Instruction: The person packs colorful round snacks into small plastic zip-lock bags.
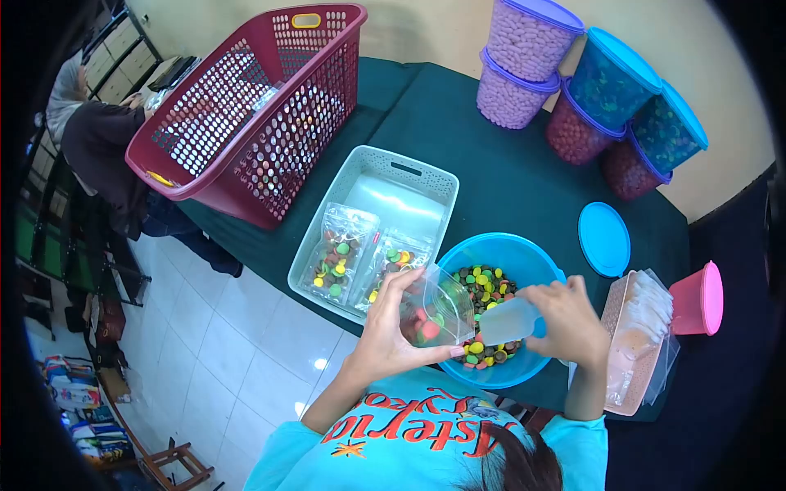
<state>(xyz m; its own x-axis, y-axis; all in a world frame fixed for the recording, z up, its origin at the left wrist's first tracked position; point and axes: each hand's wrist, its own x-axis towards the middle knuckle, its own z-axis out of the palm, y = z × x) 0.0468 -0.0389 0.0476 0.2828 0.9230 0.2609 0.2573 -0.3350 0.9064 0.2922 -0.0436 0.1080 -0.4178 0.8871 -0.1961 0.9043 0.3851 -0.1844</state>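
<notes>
My left hand (386, 334) is closed around a clear plastic pouch (427, 315), with a few red and green round candies visible in its lower part. In my right hand (569, 321) is a translucent plastic cup (508, 321), tilted with its mouth toward the pouch. The cup and pouch are close together over the blue tub (491, 378), which holds many yellow, green, red and brown button candies (489, 286). Left of the tub, a pale tray (397, 192) contains filled clear pouches (336, 254). My fingers partly cover one pouch there.
A maroon laundry basket (246, 184) stands at the back left. Lidded candy tubs (532, 45) are stacked at the back right. A blue lid (604, 239), a peach basket of clear bags (626, 389) and a pink container (694, 301) lie right. Another person (102, 151) stands beyond the table.
</notes>
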